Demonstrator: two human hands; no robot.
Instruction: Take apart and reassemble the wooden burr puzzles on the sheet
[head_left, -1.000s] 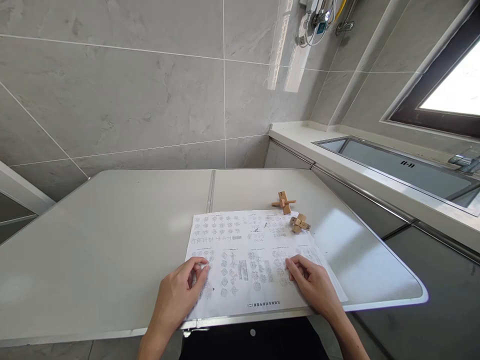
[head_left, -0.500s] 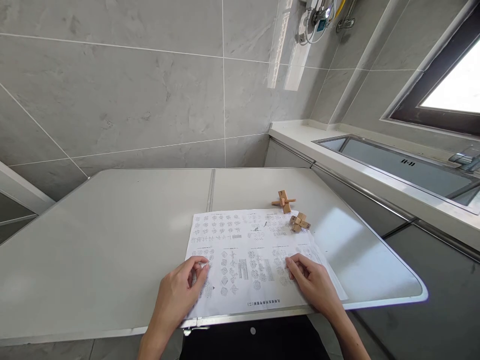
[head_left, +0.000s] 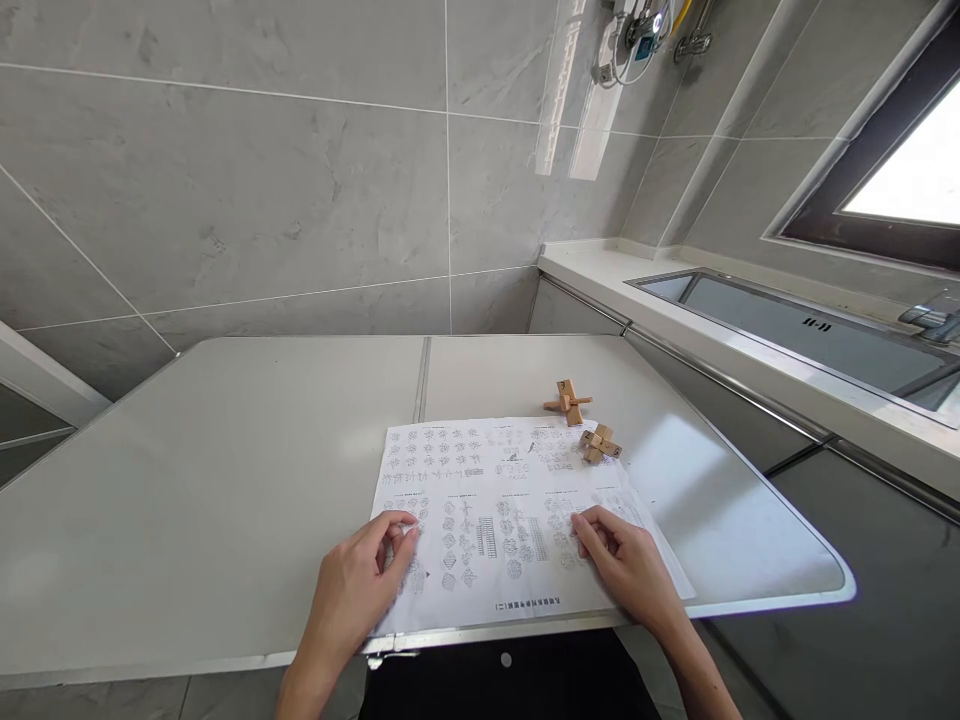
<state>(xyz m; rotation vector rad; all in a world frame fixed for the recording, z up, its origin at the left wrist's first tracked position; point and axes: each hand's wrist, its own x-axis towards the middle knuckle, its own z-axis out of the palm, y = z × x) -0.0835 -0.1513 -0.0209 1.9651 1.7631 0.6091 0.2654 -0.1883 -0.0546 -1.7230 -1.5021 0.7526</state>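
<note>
A white instruction sheet (head_left: 487,590) printed with many small diagrams lies flat at the table's front edge. My left hand (head_left: 367,570) rests on its left side, fingers loosely curled and a gap between thumb and forefinger. On the right side rests my right hand (head_left: 622,560), loosely bent with nothing visible in it. Beyond the right hand, an interlocking wooden puzzle (head_left: 601,445) sits on the sheet's upper right corner. A second wooden puzzle (head_left: 568,402), cross-shaped with sticking-out bars, stands just behind the sheet. Neither hand touches the puzzles.
The pale table (head_left: 225,480) has a seam across it and a rounded right corner. A counter with a sink (head_left: 787,320) runs along the right, above grey cabinets (head_left: 847,540). Grey wall tiles (head_left: 300,190) stand behind the table.
</note>
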